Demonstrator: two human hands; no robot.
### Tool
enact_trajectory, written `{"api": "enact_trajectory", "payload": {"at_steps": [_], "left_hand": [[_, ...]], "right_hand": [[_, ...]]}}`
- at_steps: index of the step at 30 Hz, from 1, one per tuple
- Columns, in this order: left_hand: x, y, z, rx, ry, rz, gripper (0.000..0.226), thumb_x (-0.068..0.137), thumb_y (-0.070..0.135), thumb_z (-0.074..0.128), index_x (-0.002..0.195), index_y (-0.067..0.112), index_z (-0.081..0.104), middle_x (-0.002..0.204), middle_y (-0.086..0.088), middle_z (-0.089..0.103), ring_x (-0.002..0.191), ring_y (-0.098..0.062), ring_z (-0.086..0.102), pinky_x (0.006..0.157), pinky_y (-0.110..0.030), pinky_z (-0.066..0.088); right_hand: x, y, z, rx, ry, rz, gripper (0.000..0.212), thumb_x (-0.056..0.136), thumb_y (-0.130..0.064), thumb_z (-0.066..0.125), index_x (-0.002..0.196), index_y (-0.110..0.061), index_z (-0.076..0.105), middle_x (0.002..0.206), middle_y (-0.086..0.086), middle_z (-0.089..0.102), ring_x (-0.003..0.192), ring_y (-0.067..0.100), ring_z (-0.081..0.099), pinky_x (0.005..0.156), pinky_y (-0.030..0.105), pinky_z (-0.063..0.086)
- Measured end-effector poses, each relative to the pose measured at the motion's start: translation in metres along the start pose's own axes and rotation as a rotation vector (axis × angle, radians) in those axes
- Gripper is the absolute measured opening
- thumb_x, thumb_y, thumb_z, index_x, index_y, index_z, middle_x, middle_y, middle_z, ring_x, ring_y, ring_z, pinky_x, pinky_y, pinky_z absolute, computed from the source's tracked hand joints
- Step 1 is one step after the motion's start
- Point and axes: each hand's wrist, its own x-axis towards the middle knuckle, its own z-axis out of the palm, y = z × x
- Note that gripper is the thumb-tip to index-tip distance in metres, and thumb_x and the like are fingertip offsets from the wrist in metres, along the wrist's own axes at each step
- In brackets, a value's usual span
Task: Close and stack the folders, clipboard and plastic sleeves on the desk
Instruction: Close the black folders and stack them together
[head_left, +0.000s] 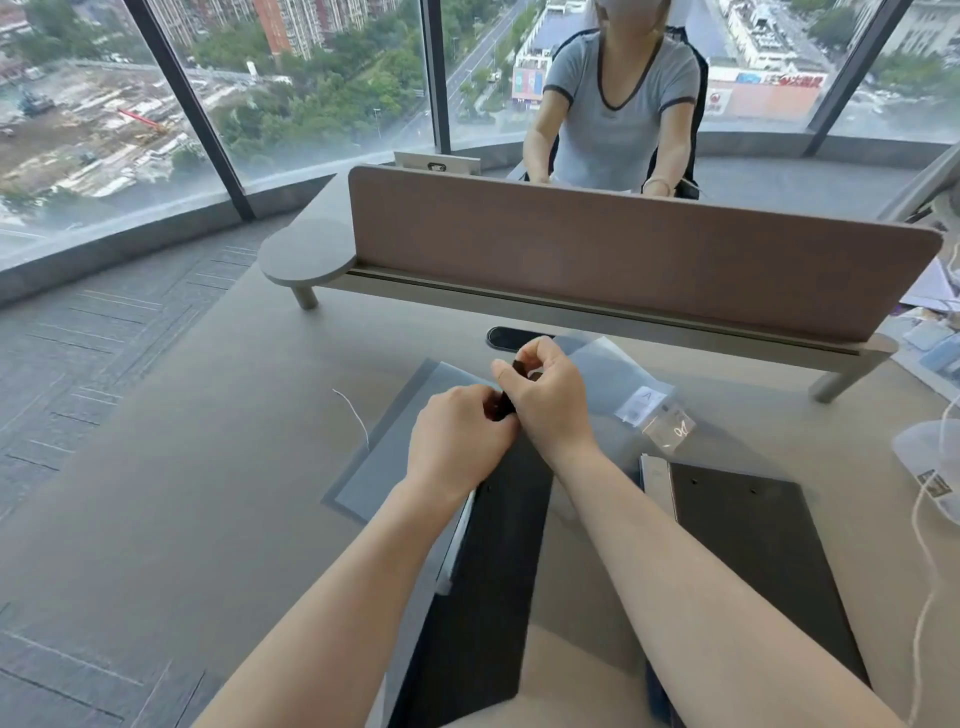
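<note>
A black clipboard (483, 582) lies lengthwise in front of me, with white paper edges showing along its left side. My left hand (457, 441) and my right hand (550, 400) both pinch the dark clip at its far end. Under it a grey folder (374, 467) lies flat on the desk (208, 467). A second dark folder (753, 561) rests to the right, partly under my right forearm. Clear plastic sleeves (613, 379) lie beyond my hands, one with a white label.
A brown divider panel (623, 260) on a raised shelf crosses the desk ahead; a person sits behind it. A small clear bag (670, 431) lies near the sleeves. A white thread (353, 415) lies at left. Papers, a white cord and clutter sit at the right edge.
</note>
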Motion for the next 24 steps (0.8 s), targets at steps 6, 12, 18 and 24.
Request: {"api": "enact_trajectory", "payload": {"at_steps": [6,12,18,24], "left_hand": [[0.012,0.003,-0.019,0.000,0.051,0.034,0.017,0.085,0.021,0.064,0.073,0.011,0.069,0.063,-0.002,0.066,0.064,-0.024,0.061,0.057,-0.034,0.047],[0.031,0.000,-0.040,-0.139,0.085,0.012,0.018,0.087,0.020,0.063,0.073,0.010,0.069,0.062,-0.003,0.064,0.061,-0.019,0.060,0.062,-0.037,0.053],[0.049,0.002,-0.055,-0.478,0.122,-0.052,0.014,0.094,0.019,0.064,0.088,0.021,0.076,0.085,-0.004,0.079,0.081,-0.021,0.075,0.077,-0.046,0.063],[0.061,0.017,-0.047,-0.670,0.136,-0.112,0.017,0.097,0.023,0.062,0.084,0.024,0.074,0.094,-0.003,0.073,0.086,-0.016,0.066,0.092,-0.043,0.057]], "right_hand": [[0.000,-0.005,-0.002,0.114,-0.023,-0.006,0.024,0.088,-0.032,0.061,0.110,-0.024,0.056,0.106,-0.002,0.058,0.078,0.015,0.057,0.078,0.032,0.054],[-0.002,0.015,-0.023,0.066,0.158,0.069,0.034,0.092,-0.026,0.058,0.125,-0.026,0.050,0.124,-0.001,0.051,0.085,0.008,0.056,0.080,0.022,0.046],[-0.018,0.058,-0.045,0.029,0.101,0.391,0.058,0.097,-0.039,0.053,0.149,-0.026,0.030,0.150,0.004,0.039,0.135,0.025,0.042,0.110,0.041,0.036],[-0.035,0.081,-0.071,0.272,0.017,0.497,0.040,0.098,-0.038,0.050,0.137,-0.027,0.049,0.137,-0.010,0.053,0.129,0.017,0.050,0.109,0.036,0.040]]}}
